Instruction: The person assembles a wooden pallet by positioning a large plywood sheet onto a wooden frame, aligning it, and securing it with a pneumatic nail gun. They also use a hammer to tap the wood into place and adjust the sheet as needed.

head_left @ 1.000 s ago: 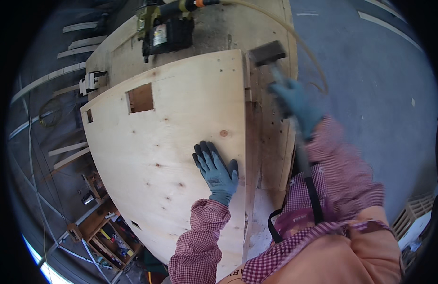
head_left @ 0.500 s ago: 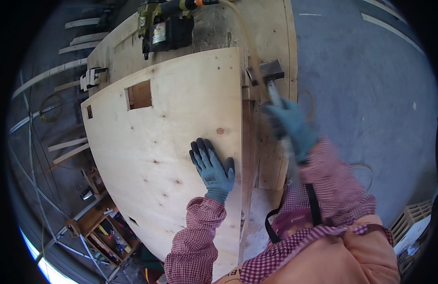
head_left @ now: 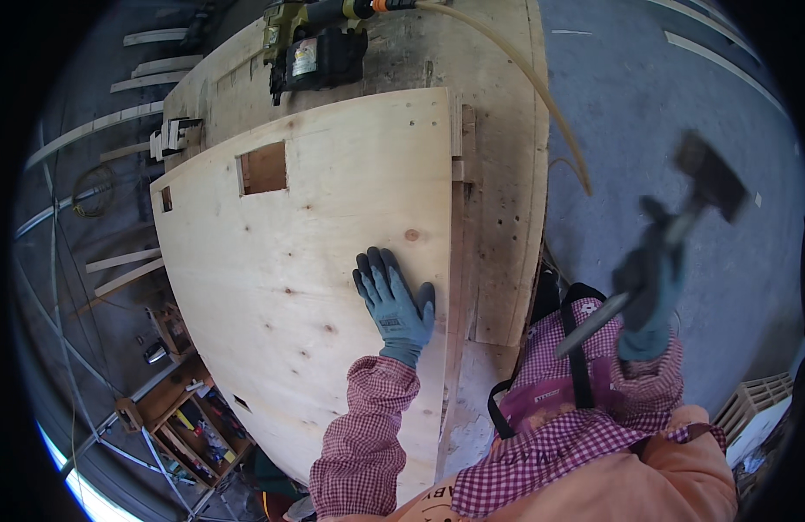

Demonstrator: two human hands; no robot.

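My left hand [head_left: 394,304], in a blue work glove with dark fingertips, lies flat on a pale plywood panel [head_left: 333,217], fingers stretched out and thumb apart. To the right of the panel, my right hand [head_left: 653,283] grips the handle of a hammer [head_left: 712,177]. The hammer is raised away from the wood, its dark head up and to the right and blurred by motion. A rectangular hole is cut in the far left part of the panel. Wooden strips [head_left: 463,183] run beneath the panel's right edge.
A nail gun [head_left: 320,56] with an orange fitting and a yellowish air hose [head_left: 542,83] lies on the worktable [head_left: 507,148] beyond the panel. At the lower left stands a wooden tool box [head_left: 172,422] with several compartments. A slatted crate [head_left: 755,404] stands at the lower right.
My right hand has swung the hammer away to the right, from beside the panel's edge out over the floor. My left hand stays flat on the panel.
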